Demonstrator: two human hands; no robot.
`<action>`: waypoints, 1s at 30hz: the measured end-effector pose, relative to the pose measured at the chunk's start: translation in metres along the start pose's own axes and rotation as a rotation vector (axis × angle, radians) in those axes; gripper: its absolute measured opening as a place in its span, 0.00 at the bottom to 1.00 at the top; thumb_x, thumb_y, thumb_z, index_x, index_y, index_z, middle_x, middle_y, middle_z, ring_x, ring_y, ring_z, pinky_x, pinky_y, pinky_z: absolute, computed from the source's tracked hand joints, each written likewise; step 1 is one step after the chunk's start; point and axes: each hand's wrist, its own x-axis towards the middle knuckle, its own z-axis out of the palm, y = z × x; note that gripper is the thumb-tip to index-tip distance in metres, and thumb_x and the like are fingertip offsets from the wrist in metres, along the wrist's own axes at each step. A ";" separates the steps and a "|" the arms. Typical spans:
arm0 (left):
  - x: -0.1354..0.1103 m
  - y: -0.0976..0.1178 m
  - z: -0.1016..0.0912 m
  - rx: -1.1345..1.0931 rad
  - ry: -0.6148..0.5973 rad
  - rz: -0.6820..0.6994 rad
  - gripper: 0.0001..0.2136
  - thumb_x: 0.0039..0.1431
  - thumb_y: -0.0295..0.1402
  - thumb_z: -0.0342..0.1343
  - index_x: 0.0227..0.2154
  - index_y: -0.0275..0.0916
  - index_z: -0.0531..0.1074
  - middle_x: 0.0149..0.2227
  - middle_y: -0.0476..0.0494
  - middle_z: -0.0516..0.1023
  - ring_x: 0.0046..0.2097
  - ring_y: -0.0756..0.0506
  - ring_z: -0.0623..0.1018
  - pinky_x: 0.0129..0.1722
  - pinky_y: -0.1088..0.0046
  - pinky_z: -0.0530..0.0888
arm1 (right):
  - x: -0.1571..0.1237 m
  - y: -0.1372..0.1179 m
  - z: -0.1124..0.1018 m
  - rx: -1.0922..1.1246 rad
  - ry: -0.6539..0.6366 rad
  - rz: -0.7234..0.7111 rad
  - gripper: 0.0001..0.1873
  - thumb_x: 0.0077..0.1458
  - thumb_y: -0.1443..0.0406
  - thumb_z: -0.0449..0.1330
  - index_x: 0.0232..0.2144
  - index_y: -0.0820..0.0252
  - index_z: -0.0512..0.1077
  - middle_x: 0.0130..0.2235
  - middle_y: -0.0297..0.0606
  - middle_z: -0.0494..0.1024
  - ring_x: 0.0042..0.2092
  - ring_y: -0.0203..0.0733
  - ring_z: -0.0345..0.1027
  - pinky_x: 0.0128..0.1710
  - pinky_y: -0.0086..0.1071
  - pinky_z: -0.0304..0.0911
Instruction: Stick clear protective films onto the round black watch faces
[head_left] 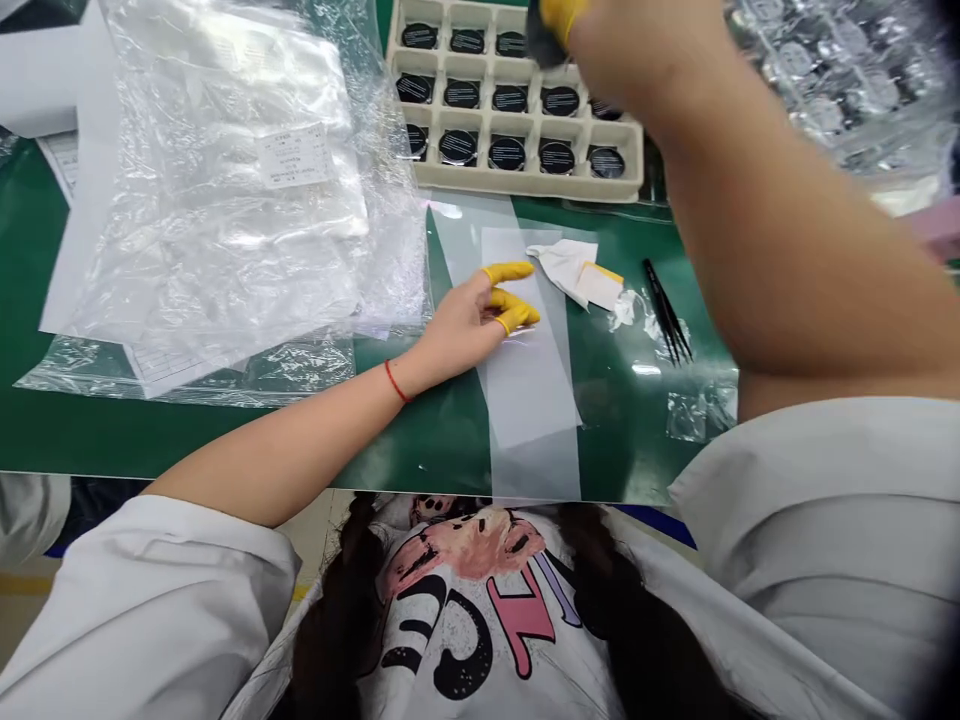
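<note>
Above the moulded pulp tray (517,188), at the top edge of the view, a dark round piece (546,42) sits blurred and partly cut off at the right hand (622,40), which seems to pinch it between yellow-capped fingers. The grip itself is hard to make out. Below, in the tray's cells, lie rows of black discs (459,147).

The left hand (469,325) is not grasping anything: it lies relaxed and half-open, its yellow finger cots (510,272) over a translucent film strip (529,400) on the green mat (225,440). A red string (397,382) circles the wrist.

Risks, as judged from here: a slim, raised pinch could let the piece slip, and it could fall onto the tray's hard dividers or the mat. The film appears loose on the mat, so a sideways brush of the left hand could shift or crease it. Skin beyond the cots could mark its surface.

Just right of the film lie a crumpled white wipe (559,265) and a yellow-edged card (600,287), with black tweezers (666,310) farther along. To the left, a large clear plastic bag (217,200) with a printed label (294,155) spreads over paper sheets (45,80). At upper right, clear packaging (840,70) holds more round pieces.
</note>
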 end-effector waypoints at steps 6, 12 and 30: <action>-0.004 -0.015 0.005 0.036 -0.068 0.189 0.41 0.53 0.37 0.70 0.65 0.49 0.53 0.40 0.48 0.80 0.41 0.43 0.84 0.41 0.63 0.82 | -0.170 -0.045 0.043 0.273 -0.140 0.259 0.11 0.53 0.77 0.65 0.34 0.60 0.70 0.31 0.29 0.74 0.31 0.31 0.68 0.32 0.26 0.66; -0.022 -0.015 0.017 0.231 -0.092 0.289 0.39 0.51 0.46 0.71 0.62 0.48 0.61 0.59 0.39 0.73 0.54 0.38 0.80 0.49 0.59 0.82 | -0.220 -0.040 0.061 0.084 -0.021 0.161 0.07 0.55 0.73 0.63 0.36 0.58 0.75 0.41 0.37 0.75 0.40 0.39 0.69 0.42 0.37 0.70; -0.037 0.027 0.026 0.177 -0.143 -0.077 0.29 0.52 0.36 0.69 0.52 0.44 0.60 0.38 0.49 0.80 0.44 0.42 0.85 0.47 0.59 0.84 | -0.184 0.022 0.026 -0.548 0.062 0.205 0.17 0.59 0.69 0.62 0.51 0.61 0.73 0.55 0.50 0.76 0.57 0.54 0.67 0.57 0.48 0.62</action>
